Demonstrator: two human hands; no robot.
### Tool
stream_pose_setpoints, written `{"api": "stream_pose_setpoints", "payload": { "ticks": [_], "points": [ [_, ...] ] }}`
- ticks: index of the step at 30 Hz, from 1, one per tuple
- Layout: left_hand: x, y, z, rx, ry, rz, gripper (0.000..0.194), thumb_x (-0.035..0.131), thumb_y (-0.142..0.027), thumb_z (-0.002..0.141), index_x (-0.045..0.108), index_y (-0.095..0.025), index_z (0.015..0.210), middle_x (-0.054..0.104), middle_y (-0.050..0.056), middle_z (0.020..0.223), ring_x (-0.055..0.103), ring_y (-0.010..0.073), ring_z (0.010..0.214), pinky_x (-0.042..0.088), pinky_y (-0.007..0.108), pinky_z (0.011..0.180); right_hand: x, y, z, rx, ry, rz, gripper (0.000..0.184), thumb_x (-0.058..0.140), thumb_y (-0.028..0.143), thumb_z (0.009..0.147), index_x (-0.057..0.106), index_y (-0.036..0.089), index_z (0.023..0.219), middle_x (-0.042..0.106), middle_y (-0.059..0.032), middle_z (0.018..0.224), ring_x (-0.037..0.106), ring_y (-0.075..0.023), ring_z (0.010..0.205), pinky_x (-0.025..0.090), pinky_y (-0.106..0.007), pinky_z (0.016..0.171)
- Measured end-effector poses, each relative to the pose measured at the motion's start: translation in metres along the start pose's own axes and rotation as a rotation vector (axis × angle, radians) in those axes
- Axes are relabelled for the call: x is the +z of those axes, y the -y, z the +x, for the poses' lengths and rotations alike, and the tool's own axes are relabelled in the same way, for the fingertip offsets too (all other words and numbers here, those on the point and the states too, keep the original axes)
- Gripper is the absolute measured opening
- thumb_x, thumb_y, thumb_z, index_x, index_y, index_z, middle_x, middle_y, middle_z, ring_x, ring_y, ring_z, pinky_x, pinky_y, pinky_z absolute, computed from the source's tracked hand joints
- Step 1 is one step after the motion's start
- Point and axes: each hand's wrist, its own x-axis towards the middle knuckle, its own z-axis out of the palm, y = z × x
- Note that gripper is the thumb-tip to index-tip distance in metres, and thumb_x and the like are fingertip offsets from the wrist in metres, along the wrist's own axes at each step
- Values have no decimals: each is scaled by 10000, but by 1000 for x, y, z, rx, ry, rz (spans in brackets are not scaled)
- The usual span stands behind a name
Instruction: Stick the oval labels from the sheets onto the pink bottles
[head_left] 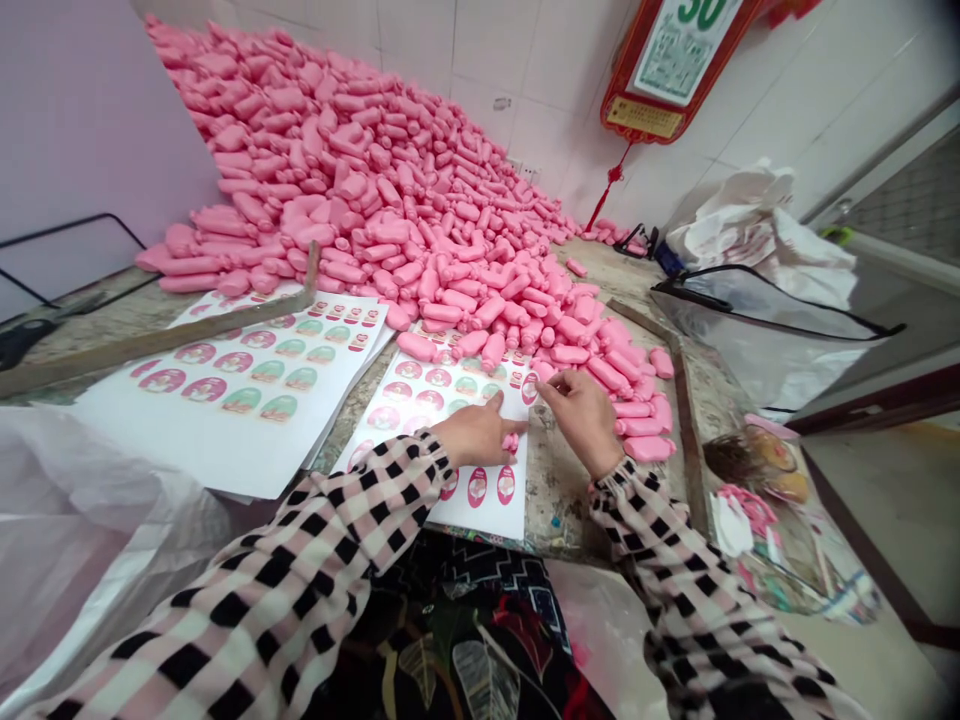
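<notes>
My left hand [474,434] lies over a white sticker sheet [510,515], its thumb and index finger stretched toward the right edge. The neck of a small pink bottle [511,442] peeks out under the index finger; the rest of it is hidden in the curled fingers. Just right of the sheet, my right hand [583,415] is closed in a pinch at the edge of a pink oval sticker [530,388]. That sticker sits at the sheet's right margin; whether it is fully lifted off I cannot tell. Pink and green stickers cover the sheet.
A large heap of pink bottles [390,190] fills the back of the table, spilling onto the sheet. More sticker sheets [225,440] lie at left under a wooden strip [165,338]. Another wooden strip [686,420] edges the right side. A clear bag [772,330] stands beyond it.
</notes>
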Motion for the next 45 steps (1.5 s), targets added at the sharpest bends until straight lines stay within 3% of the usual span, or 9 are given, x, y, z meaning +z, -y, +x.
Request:
{"api": "stream_pose_setpoints", "payload": {
  "ticks": [3, 5, 9, 12, 15, 19, 36, 39, 45],
  "points": [
    [4, 5, -13, 21, -219, -254, 487, 608, -474, 693, 593, -243, 1122, 520, 108, 1149, 545, 274, 963, 409, 367, 827, -6, -5, -9, 31, 51, 330, 324, 567, 506, 723, 614, 186, 702, 597, -6, 681, 492, -134, 606, 320, -252, 549],
    [6, 6, -25, -45, -320, -583, 474, 508, -544, 760, 584, -205, 1082, 570, 88, 941, 564, 215, 839, 446, 319, 725, -6, -3, -20, 73, 99, 598, 328, 614, 500, 687, 602, 172, 695, 573, 4, 641, 465, -119, 573, 341, -249, 544],
    [9, 2, -49, -238, -221, -1550, 516, 400, -624, 787, 562, -171, 972, 506, 11, 636, 486, 107, 486, 415, 232, 465, -1, 18, -50, 102, 213, 901, 303, 694, 449, 636, 588, 166, 658, 563, 8, 632, 458, -105, 564, 367, -240, 540],
    [13, -4, -60, -267, -158, -1851, 499, 400, -613, 796, 559, -165, 950, 512, 4, 610, 494, 114, 457, 425, 244, 419, 2, 39, -69, 102, 344, 968, 294, 705, 436, 631, 571, 175, 626, 544, 24, 562, 443, -90, 492, 352, -224, 473],
    [17, -10, -65, -228, -211, -1921, 496, 409, -585, 810, 566, -147, 984, 509, -5, 591, 492, 111, 438, 422, 239, 396, 1, 53, -82, 121, 403, 995, 298, 696, 446, 637, 555, 184, 624, 548, 34, 507, 440, -84, 424, 337, -214, 416],
    [21, -13, -67, -215, -269, -1915, 545, 406, -603, 800, 579, -130, 1009, 525, 5, 589, 513, 110, 455, 434, 233, 421, 0, 56, -89, 118, 377, 960, 283, 697, 424, 646, 551, 182, 626, 571, 34, 496, 470, -85, 416, 355, -208, 429],
    [32, -9, -66, -133, -240, -1850, 593, 384, -639, 787, 583, -144, 1046, 523, 6, 604, 510, 108, 471, 432, 238, 445, 2, 55, -90, 91, 392, 871, 286, 645, 471, 688, 552, 203, 652, 611, 17, 533, 515, -115, 446, 372, -238, 474],
    [33, -9, -65, -118, -249, -1830, 603, 387, -645, 780, 581, -144, 1054, 515, 4, 600, 505, 107, 473, 416, 223, 434, -2, 54, -91, 42, 358, 714, 291, 602, 487, 725, 563, 206, 665, 610, 18, 558, 520, -118, 479, 354, -235, 496],
    [32, -13, -68, -86, -257, -1849, 558, 430, -611, 787, 579, -145, 1056, 536, 6, 680, 478, 67, 470, 379, 183, 424, -13, 57, -98, -199, 159, 114, 312, 499, 502, 804, 622, 226, 728, 641, -12, 759, 559, -148, 699, 317, -249, 598]
  ]
}}
